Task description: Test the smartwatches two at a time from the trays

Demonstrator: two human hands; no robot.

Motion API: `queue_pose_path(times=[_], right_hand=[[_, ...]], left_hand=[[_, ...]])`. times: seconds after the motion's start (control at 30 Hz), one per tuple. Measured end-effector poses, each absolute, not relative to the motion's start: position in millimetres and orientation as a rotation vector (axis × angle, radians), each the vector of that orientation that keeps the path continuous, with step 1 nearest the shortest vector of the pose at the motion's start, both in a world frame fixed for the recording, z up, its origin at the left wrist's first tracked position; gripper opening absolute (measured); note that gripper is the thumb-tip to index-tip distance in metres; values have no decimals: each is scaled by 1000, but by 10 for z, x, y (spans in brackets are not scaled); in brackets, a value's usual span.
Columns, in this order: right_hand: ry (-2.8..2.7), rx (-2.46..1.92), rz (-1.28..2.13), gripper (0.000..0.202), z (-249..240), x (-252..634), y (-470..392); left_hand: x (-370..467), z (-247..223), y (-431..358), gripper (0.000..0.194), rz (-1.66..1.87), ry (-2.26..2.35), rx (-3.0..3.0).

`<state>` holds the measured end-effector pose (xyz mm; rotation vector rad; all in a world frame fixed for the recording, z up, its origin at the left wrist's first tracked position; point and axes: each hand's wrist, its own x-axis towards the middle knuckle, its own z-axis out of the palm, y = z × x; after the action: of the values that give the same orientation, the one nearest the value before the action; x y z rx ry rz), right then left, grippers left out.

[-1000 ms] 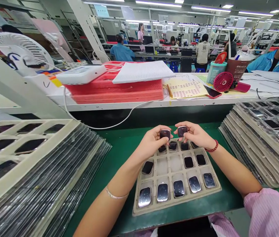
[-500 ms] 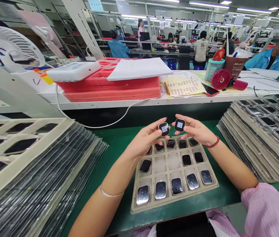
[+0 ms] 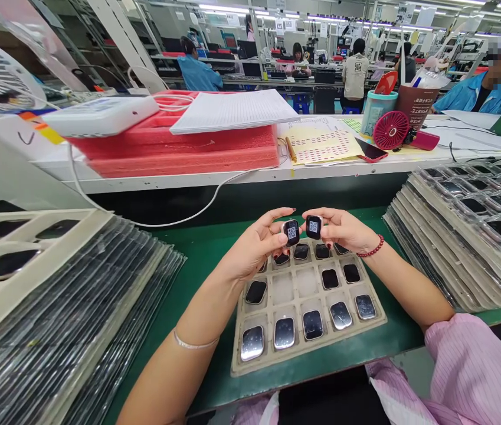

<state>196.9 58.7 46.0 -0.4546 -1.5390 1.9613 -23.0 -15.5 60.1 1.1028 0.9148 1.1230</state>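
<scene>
My left hand (image 3: 256, 243) pinches a square smartwatch (image 3: 292, 233) between thumb and fingers, its lit screen showing a QR code. In my right hand (image 3: 343, 230) is a second smartwatch (image 3: 313, 226), also lit with a QR code. Both are held side by side, a small gap apart, above the far part of a beige tray (image 3: 244, 367). Dark-screened watch bodies lie in most of the tray's pockets, and two pockets in the middle row hold none. My hands partly cover the tray's back row.
Tall stacks of clear trays flank me: the left stack (image 3: 113, 307) and the right stack (image 3: 418, 236). Behind the green worktop (image 3: 206, 248) runs a white shelf (image 3: 188, 184) bearing red foam (image 3: 183, 156), paper, a phone (image 3: 372, 150) and a pink fan (image 3: 390, 130). Other people sit farther back.
Both watches have turned slightly in my fingers and stay lit. The camera view has shifted a little; the tray's contents look the same.
</scene>
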Motion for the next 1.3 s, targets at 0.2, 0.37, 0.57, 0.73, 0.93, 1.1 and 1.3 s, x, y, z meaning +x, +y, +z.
queue_pose_path(times=[0.2,0.37,0.57,0.73,0.93,1.1,1.3], right_hand=[[-1558,-435,1947,53,441,1965,607],[-1562,-429,1957,54,430,1962,612],[-1580,-435,1941,55,437,1962,601],[-1625,-442,1905,55,435,1963,604],[-1660,-488,1868,52,451,1974,591],[-1643,-675,1794,55,425,1938,593],[-1785,-746,1600,41,342,1837,568]], left_hand=[[-241,579,-138,69,1112,890,1121],[-249,565,-129,65,1108,866,1141],[-247,571,-135,64,1108,869,1135],[-253,558,-129,64,1104,878,1138],[-248,546,-116,64,1103,918,1131],[-223,537,-80,57,1113,1042,1183],[-153,502,-69,43,1111,1215,1297]])
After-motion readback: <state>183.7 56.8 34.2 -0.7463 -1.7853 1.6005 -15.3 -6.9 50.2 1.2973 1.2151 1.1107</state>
